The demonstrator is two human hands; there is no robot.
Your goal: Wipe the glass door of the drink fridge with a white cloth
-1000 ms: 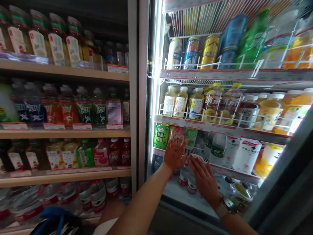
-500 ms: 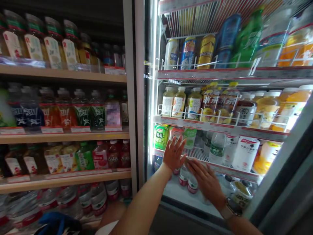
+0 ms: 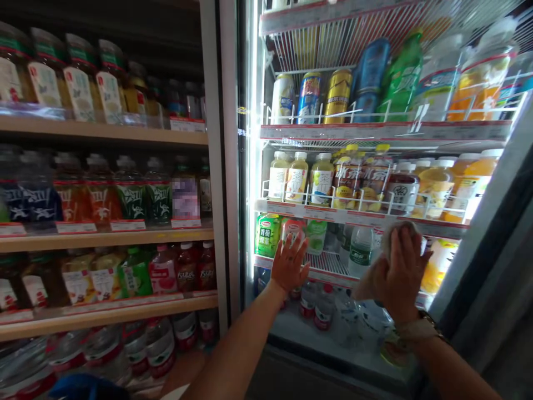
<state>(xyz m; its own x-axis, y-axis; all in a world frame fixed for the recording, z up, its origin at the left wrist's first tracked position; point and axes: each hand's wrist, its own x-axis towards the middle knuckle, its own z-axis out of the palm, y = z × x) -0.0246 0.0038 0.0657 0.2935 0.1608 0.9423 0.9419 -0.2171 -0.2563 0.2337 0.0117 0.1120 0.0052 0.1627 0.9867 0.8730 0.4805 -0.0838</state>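
My left hand [image 3: 288,265] rests with fingers spread on the glass door [image 3: 283,311] of a lit drinks cooler, in front of the lower shelf and just below a red-labelled drink. Further right, my right hand [image 3: 402,272] presses a greyish cloth [image 3: 368,280] to the glass, its fingers over the cloth. Part of the cloth hangs out to the left of that hand. Behind the glass, a clear bottle with a green label [image 3: 361,250] stands between the two hands. A band circles my right wrist.
On the left, wooden shelves [image 3: 125,238] hold rows of bottled drinks, with large water bottles [image 3: 160,344] at the bottom. A grey upright [image 3: 214,166] separates them from the cooler. Dark door frame [image 3: 470,250] runs down the right side. Something blue [image 3: 89,387] shows at lower left.
My right hand has moved right and up across the glass, and the cloth now shows under it. My left hand stays spread on the glass. The view has shifted slightly.
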